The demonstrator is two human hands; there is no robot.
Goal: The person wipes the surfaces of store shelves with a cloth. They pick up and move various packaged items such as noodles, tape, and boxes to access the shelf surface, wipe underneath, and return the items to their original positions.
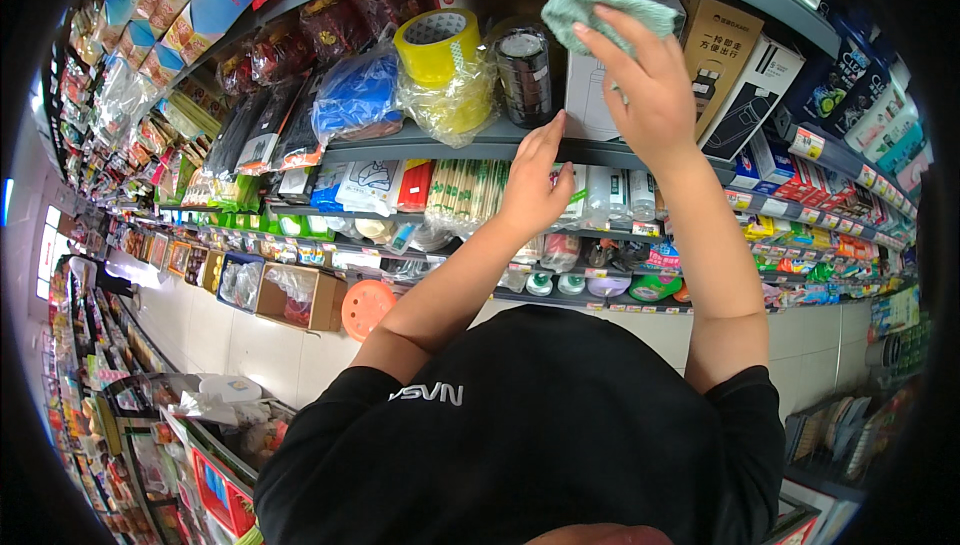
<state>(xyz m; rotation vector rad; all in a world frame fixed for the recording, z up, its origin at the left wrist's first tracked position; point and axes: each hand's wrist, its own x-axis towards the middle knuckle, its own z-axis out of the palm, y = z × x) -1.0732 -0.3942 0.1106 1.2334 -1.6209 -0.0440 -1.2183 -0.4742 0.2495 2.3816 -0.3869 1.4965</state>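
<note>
My right hand [654, 91] presses a pale green cloth [619, 9] against the upper part of a white box [589, 99] with a bottle outline printed on it. The cloth hides part of the box. My left hand [536, 185] holds nothing; its thumb stands apart from the fingers. Its fingertips reach up to the shelf edge [480, 151] by the box's lower left corner, and whether they touch the box I cannot tell. Just left of the box stands a stack of black tape rolls [523, 80] in clear wrap. Yellow tape rolls [439, 46] stand farther left.
A brown carton [724, 42] and a white bottle box [754, 95] lean to the right. Blue plastic-wrapped goods [358, 99] sit to the left. Lower shelves hold bundled chopsticks [466, 189]. On the tiled floor are an open cardboard box [296, 297] and an orange stool [367, 309].
</note>
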